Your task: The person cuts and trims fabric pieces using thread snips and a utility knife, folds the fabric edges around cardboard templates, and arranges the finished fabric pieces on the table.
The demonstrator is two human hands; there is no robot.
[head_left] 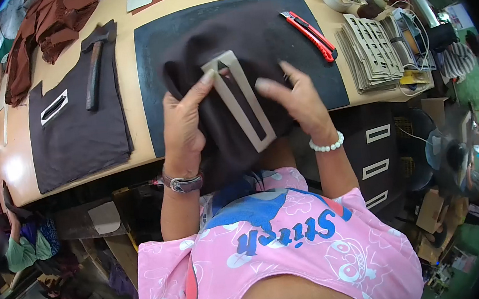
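A dark brown cloth piece point(189, 119), bunched and smeared by motion, is raised over the front of a dark cutting mat point(153, 47). On it lies a pale slotted rectangular frame point(247, 111), tilted. My left hand point(185, 123) grips the cloth, its thumb at the frame's upper left corner and its other fingers hidden behind. On the cloth's right side is my right hand point(302, 99), thumb and forefinger spread apart; its other fingers are mostly hidden. Whether it touches the cloth is not clear.
A red box cutter point(310, 37) lies on the mat's right side. To the left, a hammer point(94, 74) rests on dark cloth pieces point(84, 142) with another slotted frame point(54, 107). Stacked slotted pale pieces point(369, 54) stand right. Rust-brown cloth point(57, 25) lies far left.
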